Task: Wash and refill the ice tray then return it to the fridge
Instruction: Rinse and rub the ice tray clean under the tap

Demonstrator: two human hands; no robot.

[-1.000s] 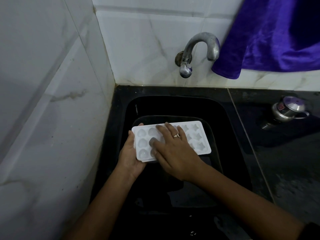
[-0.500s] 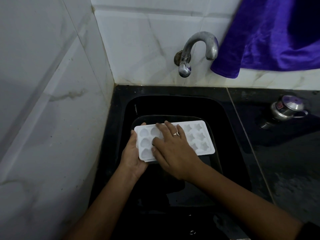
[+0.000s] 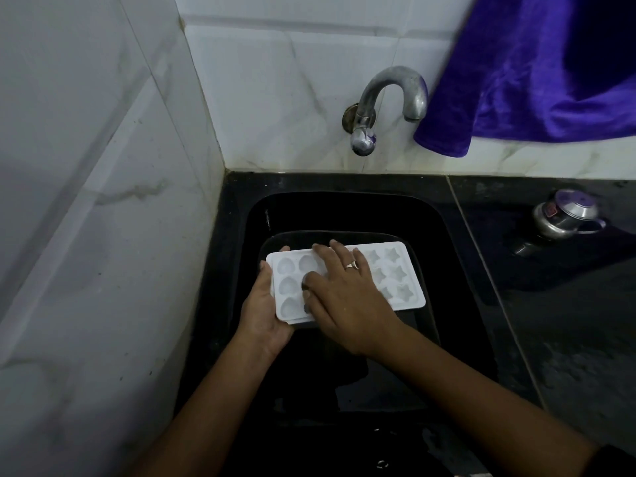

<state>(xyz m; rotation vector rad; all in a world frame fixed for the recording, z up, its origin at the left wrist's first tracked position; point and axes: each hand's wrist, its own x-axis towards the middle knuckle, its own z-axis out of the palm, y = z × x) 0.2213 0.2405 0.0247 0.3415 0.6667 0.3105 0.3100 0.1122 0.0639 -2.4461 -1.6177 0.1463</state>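
Head view: left hand (image 3: pixel 265 315) grips the ice tray (image 3: pixel 395 273) by one end, flat right hand (image 3: pixel 344 297) rubs it; a wet grip might slip.

Right hand (image 3: pixel 344 301) sprawls across the middle of the ice tray (image 3: pixel 395 270), hiding the cavities there; whether any hold water can't be told. Left hand (image 3: pixel 263 315): its fingers are tucked out of sight under the tray's left end. Both forearms run off the bottom edge. Purple cloth (image 3: pixel 533 80) is cut by the top and right edges. Metal pot (image 3: pixel 564 215) has a red label, too small to read. Sink (image 3: pixel 344 208) floor is lost in darkness.
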